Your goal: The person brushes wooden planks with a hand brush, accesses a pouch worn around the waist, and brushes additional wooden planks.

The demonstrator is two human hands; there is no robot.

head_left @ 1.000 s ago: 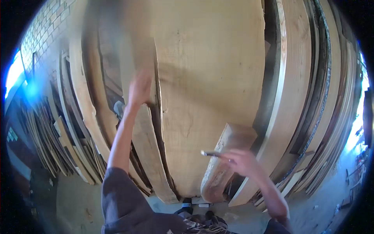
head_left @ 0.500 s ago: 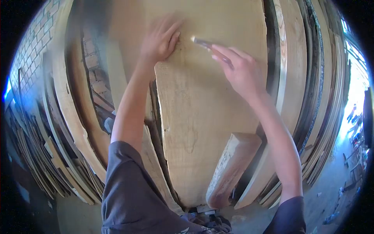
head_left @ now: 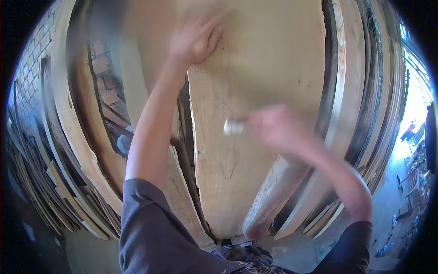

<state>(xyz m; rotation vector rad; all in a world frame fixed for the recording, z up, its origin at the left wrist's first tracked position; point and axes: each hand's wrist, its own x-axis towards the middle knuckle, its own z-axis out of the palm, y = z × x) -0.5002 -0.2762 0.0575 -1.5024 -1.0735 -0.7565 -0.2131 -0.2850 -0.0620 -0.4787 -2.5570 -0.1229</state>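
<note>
A wide pale wooden plank (head_left: 223, 182) stands in front of me, reaching from near my feet to the top of the view. My left hand (head_left: 196, 41) lies flat near its upper left part, fingers stretched out and slightly blurred. Motion smears my right hand (head_left: 278, 128), which is closed around the handle of a paintbrush (head_left: 234, 127). The brush's pale bristle end points left, over the middle of the plank. Whether the bristles touch the wood I cannot tell.
A thick, short wooden beam (head_left: 273, 196) leans at the plank's lower right. Long boards (head_left: 351, 68) stand along the right, and more boards (head_left: 77, 114) line the left. A brick wall (head_left: 41, 50) shows behind the left stack.
My right hand has swept the paintbrush down the plank, from near my left hand to the middle. The left hand stays on the wood; the view has shifted slightly.
</note>
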